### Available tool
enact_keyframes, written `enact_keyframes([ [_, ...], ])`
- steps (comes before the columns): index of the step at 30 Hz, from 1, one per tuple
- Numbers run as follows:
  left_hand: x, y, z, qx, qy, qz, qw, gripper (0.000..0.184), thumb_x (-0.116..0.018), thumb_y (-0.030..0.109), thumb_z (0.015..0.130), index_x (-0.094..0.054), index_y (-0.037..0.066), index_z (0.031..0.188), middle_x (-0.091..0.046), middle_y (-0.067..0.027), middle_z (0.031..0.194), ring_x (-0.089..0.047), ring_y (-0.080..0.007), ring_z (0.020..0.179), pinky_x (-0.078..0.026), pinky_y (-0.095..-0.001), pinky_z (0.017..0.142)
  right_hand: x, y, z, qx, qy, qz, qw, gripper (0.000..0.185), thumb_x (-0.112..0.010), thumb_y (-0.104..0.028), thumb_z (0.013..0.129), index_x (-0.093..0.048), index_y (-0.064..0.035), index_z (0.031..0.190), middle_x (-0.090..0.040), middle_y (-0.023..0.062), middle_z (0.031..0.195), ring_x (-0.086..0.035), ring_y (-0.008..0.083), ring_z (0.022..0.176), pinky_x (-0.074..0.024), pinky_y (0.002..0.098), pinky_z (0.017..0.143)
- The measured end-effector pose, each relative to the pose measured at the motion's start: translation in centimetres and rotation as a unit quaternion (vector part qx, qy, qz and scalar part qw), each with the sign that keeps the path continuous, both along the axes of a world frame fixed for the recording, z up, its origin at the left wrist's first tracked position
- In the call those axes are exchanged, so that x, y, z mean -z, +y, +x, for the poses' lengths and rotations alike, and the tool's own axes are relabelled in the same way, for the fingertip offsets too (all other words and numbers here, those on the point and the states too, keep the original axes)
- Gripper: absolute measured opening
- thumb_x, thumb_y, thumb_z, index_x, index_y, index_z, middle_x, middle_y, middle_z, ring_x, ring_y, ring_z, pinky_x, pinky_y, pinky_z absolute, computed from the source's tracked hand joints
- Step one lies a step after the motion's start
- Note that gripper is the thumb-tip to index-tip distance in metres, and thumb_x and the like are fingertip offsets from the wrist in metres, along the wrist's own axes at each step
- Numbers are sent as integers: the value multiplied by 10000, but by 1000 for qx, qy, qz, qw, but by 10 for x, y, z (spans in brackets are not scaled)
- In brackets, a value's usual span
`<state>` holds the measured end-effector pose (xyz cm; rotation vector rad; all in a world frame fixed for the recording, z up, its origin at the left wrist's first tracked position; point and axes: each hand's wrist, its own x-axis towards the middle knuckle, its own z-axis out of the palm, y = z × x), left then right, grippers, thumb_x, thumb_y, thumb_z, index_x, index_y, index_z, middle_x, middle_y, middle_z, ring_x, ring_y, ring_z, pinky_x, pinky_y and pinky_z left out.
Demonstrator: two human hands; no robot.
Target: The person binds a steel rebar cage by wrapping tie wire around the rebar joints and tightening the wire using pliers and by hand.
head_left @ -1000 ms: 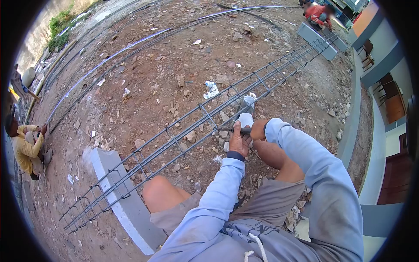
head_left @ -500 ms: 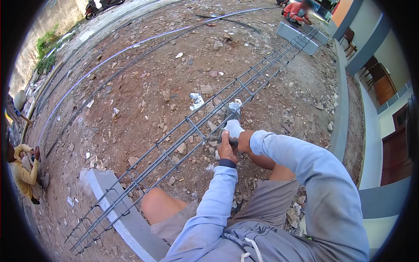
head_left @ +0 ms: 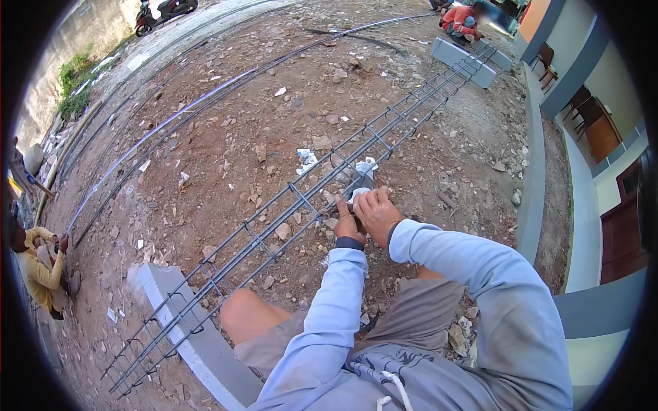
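Just left of your fingers, rebar cage (head_left: pixel 305 201): your left hand (head_left: pixel 347 224) and right hand (head_left: pixel 378 216) curled together, contents I cannot tell, so brace both, work gently.

Outdoor building site in daylight: rough yard beside building. Ground (head_left: pixel 226 144) bare reddish dirt, strewn with stones, rubble, paper scraps (head_left: pixel 306 160). Rebar cage (head_left: pixel 301 194) lying across yard, near end over grey block (head_left: pixel 205 349), far end over second block (head_left: pixel 462 61). Long thin rods (head_left: pixel 192 106) stretched along dirt. Person in yellow (head_left: pixel 41 268) at left, person in red (head_left: pixel 459 20) beyond cage, both crouching. At right, building's grey pillar (head_left: pixel 578 72), dark red door (head_left: pixel 622 240), table (head_left: pixel 604 140). Upper left: weathered wall (head_left: pixel 89 33), parked motorbike (head_left: pixel 164 10).
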<state>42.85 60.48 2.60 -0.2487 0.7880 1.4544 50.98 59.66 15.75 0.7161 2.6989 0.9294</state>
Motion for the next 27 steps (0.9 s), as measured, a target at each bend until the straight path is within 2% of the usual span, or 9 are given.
enact_keyframes([
  [1, 0, -1, -1, 10, 0, -10, 1000, 688, -514, 695, 740, -582, 95, 1070, -635, -80, 1001, -613, -224, 904, -515, -346, 781, 3, -1, 3, 16, -15, 2, 1000, 532, -481, -258, 801, -420, 56, 1226, -500, 198, 1081, -472, 330, 1000, -332, 499, 849],
  [8, -23, 2, -3, -10, 1, -63, 998, 663, -508, 677, 755, -551, 89, 1059, -621, -94, 982, -604, -233, 900, -528, -382, 774, 5, 21, 0, 4, -23, 44, 999, 548, -482, -289, 810, -421, 60, 1229, -507, 191, 1077, -462, 326, 1009, -337, 460, 833],
  [12, -29, -3, -8, -38, -54, 9, 998, 506, -510, 573, 836, -547, 114, 1046, -606, -90, 945, -598, -250, 868, -524, -403, 753, 2, 18, -16, 60, 0, 56, 997, 502, -429, -232, 848, -403, 28, 1278, -504, 191, 1107, -444, 352, 1075, -307, 559, 897],
  [13, -29, -4, -10, -38, -67, -24, 997, 406, -506, 500, 872, -549, 125, 1020, -606, -93, 938, -593, -259, 859, -513, -425, 744, 4, 19, -19, 73, 4, 52, 996, 485, -411, -219, 864, -400, 14, 1289, -517, 190, 1107, -453, 362, 1074, -293, 594, 911],
  [16, -26, -14, -9, -25, -33, -53, 998, 350, -499, 469, 880, -553, 136, 975, -608, -89, 898, -589, -267, 834, -505, -441, 719, 3, 13, -26, 124, -28, 38, 991, 473, -403, -215, 873, -403, 22, 1282, -541, 176, 1081, -480, 363, 1046, -304, 588, 902],
  [17, -20, -18, -6, -31, -30, -11, 999, 341, -507, 473, 870, -551, 143, 944, -598, -86, 886, -583, -268, 818, -497, -439, 707, 7, 15, -22, 110, -23, 36, 993, 444, -438, -210, 861, -438, 26, 1238, -558, 176, 1057, -510, 365, 1013, -343, 571, 873],
  [21, -18, -27, -1, -18, -24, -5, 1000, 420, -497, 550, 851, -537, 137, 918, -573, -84, 900, -562, -241, 858, -479, -426, 708, -8, 13, -25, 208, -85, -114, 968, 404, -535, -239, 816, -506, 11, 1132, -573, 196, 1066, -564, 338, 971, -430, 518, 789],
  [24, -31, -36, 3, -16, -11, -4, 1000, 451, -492, 572, 846, -524, 126, 906, -568, -79, 925, -560, -230, 871, -465, -431, 726, -10, 17, -29, 244, -25, -178, 953, 335, -565, -242, 802, -596, -21, 1051, -628, 172, 1016, -614, 311, 936, -461, 515, 771],
  [27, -35, -40, -1, -8, 5, -5, 1000, 463, -499, 576, 841, -518, 117, 899, -565, -74, 946, -557, -227, 883, -453, -437, 750, -21, 22, -40, 303, -52, -258, 916, 254, -509, -219, 848, -666, -85, 996, -651, 104, 1030, -631, 282, 937, -485, 534, 748],
])
